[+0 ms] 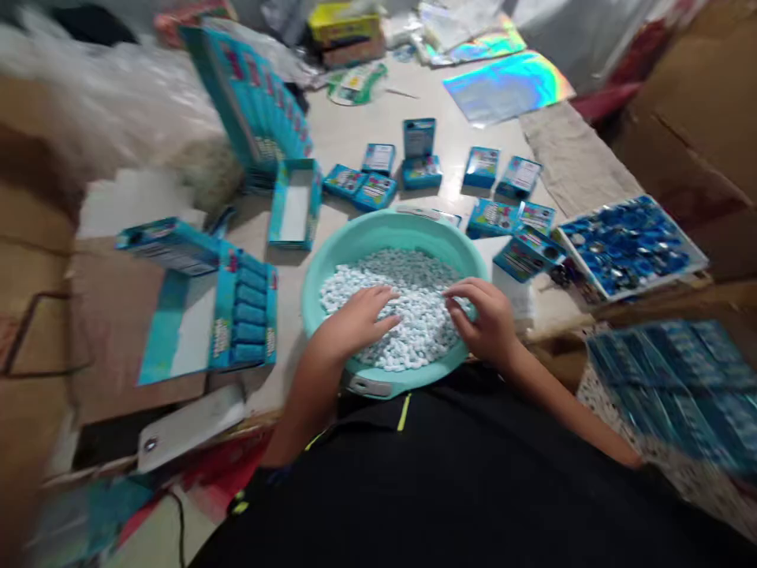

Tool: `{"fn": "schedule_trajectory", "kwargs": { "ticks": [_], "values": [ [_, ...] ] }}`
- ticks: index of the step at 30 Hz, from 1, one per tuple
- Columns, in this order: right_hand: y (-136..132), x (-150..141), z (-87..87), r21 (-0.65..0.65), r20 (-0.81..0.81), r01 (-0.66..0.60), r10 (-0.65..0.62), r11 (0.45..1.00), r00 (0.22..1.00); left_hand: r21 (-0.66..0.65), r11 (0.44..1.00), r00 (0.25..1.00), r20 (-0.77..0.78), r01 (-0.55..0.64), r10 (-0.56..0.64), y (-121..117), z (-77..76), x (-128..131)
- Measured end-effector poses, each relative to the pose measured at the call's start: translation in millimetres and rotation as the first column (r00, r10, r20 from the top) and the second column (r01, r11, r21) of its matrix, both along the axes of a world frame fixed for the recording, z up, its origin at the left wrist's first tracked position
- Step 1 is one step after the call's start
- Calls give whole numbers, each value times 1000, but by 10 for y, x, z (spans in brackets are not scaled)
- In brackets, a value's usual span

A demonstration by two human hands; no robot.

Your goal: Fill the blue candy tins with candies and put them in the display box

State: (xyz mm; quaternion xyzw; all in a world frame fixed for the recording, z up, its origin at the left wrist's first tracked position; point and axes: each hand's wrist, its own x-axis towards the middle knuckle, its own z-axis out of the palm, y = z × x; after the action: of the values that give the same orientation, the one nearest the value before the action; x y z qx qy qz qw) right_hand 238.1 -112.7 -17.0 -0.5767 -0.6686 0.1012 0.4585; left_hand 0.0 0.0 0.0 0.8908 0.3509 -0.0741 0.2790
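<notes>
A mint-green oval basin (325,241) sits right in front of me with a layer of small white and pale-blue pellets (408,335) inside. My left hand (363,315) reaches over the basin's left side, its thumb and fingers apart above the pellets. From the right side comes my right hand (486,317), fingers curved inward with a small gap between thumb and forefinger, close to the pellets. Neither hand shows anything held, though the fine detail at the right fingertips is blurred. Beyond the basin rim lie several small blue printed boxes (375,192).
Left of the basin, an open blue display carton (245,308) holds a row of small boxes; a taller blue stack (260,102) leans behind it. At right stands a white tray (698,256) of blue wrapped pieces. A phone (192,426) lies near the front-left edge.
</notes>
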Motion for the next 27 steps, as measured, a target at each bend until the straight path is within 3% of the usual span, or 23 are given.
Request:
{"fn": "schedule_trajectory", "kwargs": {
  "ticks": [3, 5, 8, 14, 19, 21, 23, 25, 27],
  "values": [
    [-30, -104, 192, -238, 246, -3, 64, 971, 967, 41, 997, 998, -14, 69, -68, 138, -44, 17],
    [-9, -161, 300, -408, 377, -6, 174, 913, 910, 51, 994, 995, -27, 101, -100, 234, -45, 72],
    [52, -208, 410, -558, 424, -36, 322, 829, 847, 14, 994, 991, -71, 113, -112, 300, 14, 190],
    [203, -152, 435, -629, 346, -157, 454, 762, 821, -126, 992, 983, -184, -23, -1, 267, 129, 328],
    [229, -140, 408, -643, 308, -210, 501, 736, 809, -135, 991, 986, -165, -15, -7, 264, 112, 270],
    [203, -137, 404, -624, 314, -214, 492, 751, 812, -63, 998, 995, -97, 16, -23, 304, 169, 280],
    [177, -135, 405, -580, 342, -214, 474, 786, 811, 106, 993, 999, -8, 46, -45, 379, 293, 390],
    [173, -148, 413, -562, 384, -179, 447, 807, 808, 296, 953, 991, 90, 67, -98, 476, 447, 649],
    [205, -184, 428, -623, 411, -120, 454, 773, 791, 387, 917, 951, 239, 94, -198, 566, 562, 1058]
  ]
}}
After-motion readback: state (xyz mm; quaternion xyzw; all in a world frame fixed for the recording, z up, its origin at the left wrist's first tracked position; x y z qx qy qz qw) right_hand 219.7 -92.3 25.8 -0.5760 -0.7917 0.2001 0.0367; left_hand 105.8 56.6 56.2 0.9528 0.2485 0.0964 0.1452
